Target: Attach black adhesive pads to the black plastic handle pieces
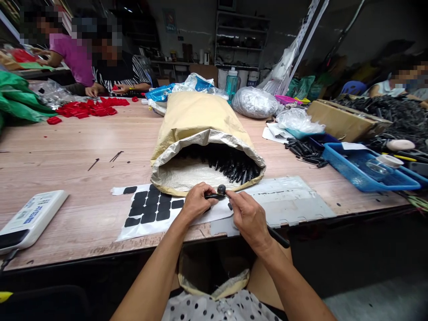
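My left hand (196, 201) pinches a small black part (214, 196) over the front of the table. At its right end is a round, dark, shiny piece (221, 189). My right hand (248, 218) is closed round a black-handled tool (278, 236); the handle sticks out below the palm, and its tip is too small to make out. The right fingertips meet the round piece. Beneath the hands lies a white sheet of black stickers (150, 205). Just behind, a paper sack (207, 116) lies with its mouth facing me, with many slim black parts (240, 169) inside.
A grey board (294, 200) lies at the right front, and a blue tray (364, 171) beyond it. At left sits a white scale-like device (33, 218). A second sack (230, 285) stands open at my lap. Co-workers sit across the table near red pieces (87, 108).
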Available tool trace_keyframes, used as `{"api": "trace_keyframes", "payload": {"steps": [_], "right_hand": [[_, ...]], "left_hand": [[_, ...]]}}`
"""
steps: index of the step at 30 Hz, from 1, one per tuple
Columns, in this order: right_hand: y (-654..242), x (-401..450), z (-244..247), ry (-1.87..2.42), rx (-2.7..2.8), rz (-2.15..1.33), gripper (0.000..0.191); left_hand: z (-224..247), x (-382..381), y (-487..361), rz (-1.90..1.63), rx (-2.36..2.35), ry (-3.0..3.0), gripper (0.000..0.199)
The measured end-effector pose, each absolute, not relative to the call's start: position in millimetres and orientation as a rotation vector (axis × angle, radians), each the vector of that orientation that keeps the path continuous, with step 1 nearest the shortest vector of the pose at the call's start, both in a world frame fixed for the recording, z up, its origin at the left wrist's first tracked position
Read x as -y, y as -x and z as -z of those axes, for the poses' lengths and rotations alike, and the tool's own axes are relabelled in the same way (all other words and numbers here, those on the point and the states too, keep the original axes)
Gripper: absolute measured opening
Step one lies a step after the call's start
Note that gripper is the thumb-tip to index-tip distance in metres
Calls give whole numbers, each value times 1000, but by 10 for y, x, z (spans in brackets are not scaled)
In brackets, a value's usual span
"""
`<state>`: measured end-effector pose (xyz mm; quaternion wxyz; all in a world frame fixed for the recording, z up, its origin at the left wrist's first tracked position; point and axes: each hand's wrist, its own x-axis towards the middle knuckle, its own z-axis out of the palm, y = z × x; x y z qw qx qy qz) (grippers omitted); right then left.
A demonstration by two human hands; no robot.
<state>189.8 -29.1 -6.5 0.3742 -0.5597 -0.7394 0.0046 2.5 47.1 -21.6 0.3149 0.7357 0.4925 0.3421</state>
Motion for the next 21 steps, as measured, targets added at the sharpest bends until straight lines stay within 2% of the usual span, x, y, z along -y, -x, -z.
{"api": "trace_keyframes", "payload": {"steps": [10, 21], "right_hand": [[-1976, 319, 72, 1468, 1858, -42, 35], [-2371, 120, 271, 1665, 1876, 212, 24]], "left_hand": [[191, -458, -40, -892, -1328, -1942, 17], [183, -472, -6, -809, -1337, -1998, 17]]}}
